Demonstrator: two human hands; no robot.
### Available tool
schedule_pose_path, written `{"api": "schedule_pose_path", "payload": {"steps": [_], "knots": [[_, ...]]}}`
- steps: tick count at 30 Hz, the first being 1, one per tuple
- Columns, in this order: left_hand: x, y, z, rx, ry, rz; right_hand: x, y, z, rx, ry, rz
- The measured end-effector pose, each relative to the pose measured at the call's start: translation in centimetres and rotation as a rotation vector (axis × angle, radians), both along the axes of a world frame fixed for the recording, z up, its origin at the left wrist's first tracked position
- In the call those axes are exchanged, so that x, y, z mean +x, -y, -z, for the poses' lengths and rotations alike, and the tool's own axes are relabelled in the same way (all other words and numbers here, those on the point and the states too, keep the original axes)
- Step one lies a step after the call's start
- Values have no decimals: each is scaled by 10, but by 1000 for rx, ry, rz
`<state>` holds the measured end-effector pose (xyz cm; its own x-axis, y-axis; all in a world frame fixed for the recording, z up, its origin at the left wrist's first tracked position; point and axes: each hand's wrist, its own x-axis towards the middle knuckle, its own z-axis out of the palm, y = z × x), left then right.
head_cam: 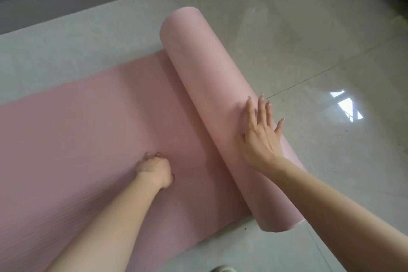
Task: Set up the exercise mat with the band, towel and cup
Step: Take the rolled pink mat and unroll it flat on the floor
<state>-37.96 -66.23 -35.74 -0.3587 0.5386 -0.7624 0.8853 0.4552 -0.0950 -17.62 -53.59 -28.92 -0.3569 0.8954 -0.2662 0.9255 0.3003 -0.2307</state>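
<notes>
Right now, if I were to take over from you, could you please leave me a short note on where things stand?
Left hand: fingers curled, pressing on the flat, unrolled stretch of the pink mat, holding nothing.
Right hand: open, palm flat on the rolled-up part, which lies on the glossy floor.
Done: mat partly unrolled.
Left: finish unrolling, then place the band, towel and cup; none of them is in view.

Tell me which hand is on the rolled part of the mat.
The right hand, fingers spread flat on the rolled part. The left hand rests on the unrolled stretch instead, fingers curled.
</notes>
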Motion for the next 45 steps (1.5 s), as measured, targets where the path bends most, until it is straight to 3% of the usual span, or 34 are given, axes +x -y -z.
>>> {"api": "schedule_pose_path", "payload": {"steps": [3, 6, 10, 13, 17, 19, 22, 25, 31, 36, 38, 40, 42, 45], "knots": [[5, -22, -6, 198, -88, 51, 2, -11, -1, -15, 47, -161], [14, -48, 11, 294, 98, 74, 18, -25, 11, -19, 204, -209], [31, -80, 41, 322, 178, 126, 46, -62, 22, -162, 116, -24], [46, -86, 56, 296, 130, 150, 71, -86, 14, -249, 17, 134], [51, -87, 57, 269, 89, 101, 91, -96, 2, 20, 2, 274], [53, -93, 55, 231, 73, 100, 91, -88, 0, 129, 51, 199], [55, -104, 42, 150, 29, 121, 91, -75, -7, -46, 271, -6], [56, -112, 33, 76, 17, 139, 104, -82, -26, -144, 449, -61], [64, -124, 36, -7, -54, 125, 120, -123, -49, -164, 524, -172], [63, -131, 35, -116, -24, 66, 115, -145, -33, 43, 723, -231], [68, -146, 28, -219, -52, 43, 106, -160, -24, 163, 662, -213], [75, -174, 15, -268, -76, 66, 101, -181, -12, 212, 484, -278], [94, -208, 7, -160, -100, 76, 109, -202, 5, 166, 363, -430], [123, -244, 1, 156, -199, 108, 127, -220, 23, 164, 439, -528]]}}
